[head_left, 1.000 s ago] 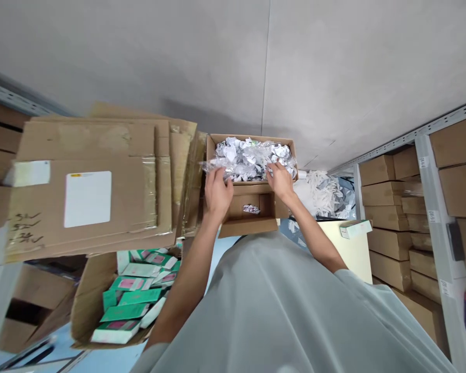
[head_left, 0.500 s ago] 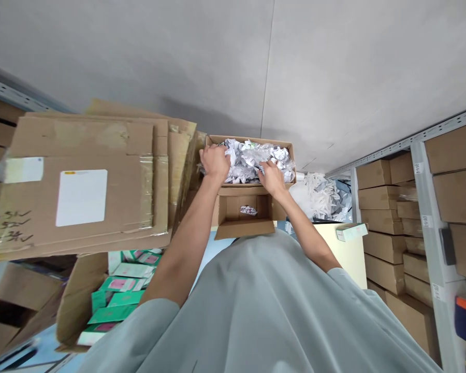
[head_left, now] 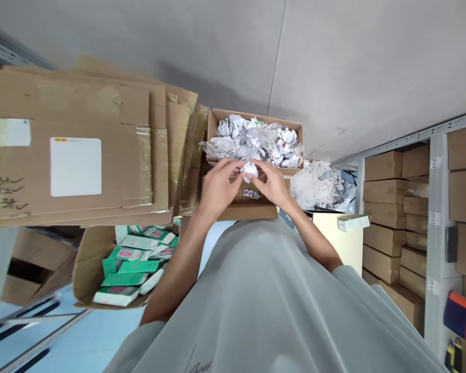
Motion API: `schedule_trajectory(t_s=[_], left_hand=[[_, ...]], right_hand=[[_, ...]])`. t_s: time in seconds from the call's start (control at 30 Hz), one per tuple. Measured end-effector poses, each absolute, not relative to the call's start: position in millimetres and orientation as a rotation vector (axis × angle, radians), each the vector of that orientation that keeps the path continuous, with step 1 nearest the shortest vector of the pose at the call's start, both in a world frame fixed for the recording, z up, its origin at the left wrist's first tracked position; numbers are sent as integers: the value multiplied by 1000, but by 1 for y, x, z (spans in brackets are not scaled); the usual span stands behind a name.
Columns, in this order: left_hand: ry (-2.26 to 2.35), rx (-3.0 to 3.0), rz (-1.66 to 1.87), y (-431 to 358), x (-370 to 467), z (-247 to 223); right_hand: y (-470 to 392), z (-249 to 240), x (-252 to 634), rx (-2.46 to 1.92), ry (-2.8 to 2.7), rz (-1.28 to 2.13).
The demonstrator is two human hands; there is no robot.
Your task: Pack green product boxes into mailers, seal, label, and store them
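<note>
Between my two hands is a crumpled ball of white paper (head_left: 249, 170), pinched from both sides. My left hand (head_left: 220, 185) grips it with thumb and fingertips, and my right hand (head_left: 272, 182) does the same from the other side. Below them stands a small open cardboard box (head_left: 248, 211), its front flap folded outward and partly hidden by my hands. A crumpled patterned piece of paper (head_left: 251, 194) lies inside it. Just behind is a larger carton (head_left: 300, 135) filled with crumpled white paper and clear plastic wrap (head_left: 221, 147).
Flattened cardboard sheets (head_left: 128, 160) stand stacked on the left. Under them a carton (head_left: 86, 269) holds several green-and-white boxes (head_left: 130, 265). At right are a bag of white scraps (head_left: 316, 184), a small pale green box (head_left: 353, 223) and shelves of brown boxes (head_left: 384, 207).
Both hands have come out of the larger carton toward me and together, now holding a crumpled paper ball above the small box. The whole view has shifted somewhat.
</note>
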State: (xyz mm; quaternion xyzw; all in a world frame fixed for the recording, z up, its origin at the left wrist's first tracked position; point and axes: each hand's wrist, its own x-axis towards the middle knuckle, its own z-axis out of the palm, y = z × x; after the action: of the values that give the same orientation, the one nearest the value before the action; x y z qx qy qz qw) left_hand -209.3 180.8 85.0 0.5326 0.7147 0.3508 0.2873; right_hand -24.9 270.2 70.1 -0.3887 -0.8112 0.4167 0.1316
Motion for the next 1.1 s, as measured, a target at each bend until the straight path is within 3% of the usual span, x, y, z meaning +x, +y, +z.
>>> schedule_trajectory(t_s=[0.33,0.47,0.8,1.1], left_hand=[[2034,1183,573,136,-190,19],[2059,1182,559,131,-201,23],[2302,1309,898,162,-220,57],[2384,1265,510,238,-265,34]], right_hand=[[229,17,-12,-1413,-2475,1460],[235,24,2,-1459,-2501,1387],[248,65,15,-1493,-2409,1109],[249,70,3,-1426,-2397,1112]])
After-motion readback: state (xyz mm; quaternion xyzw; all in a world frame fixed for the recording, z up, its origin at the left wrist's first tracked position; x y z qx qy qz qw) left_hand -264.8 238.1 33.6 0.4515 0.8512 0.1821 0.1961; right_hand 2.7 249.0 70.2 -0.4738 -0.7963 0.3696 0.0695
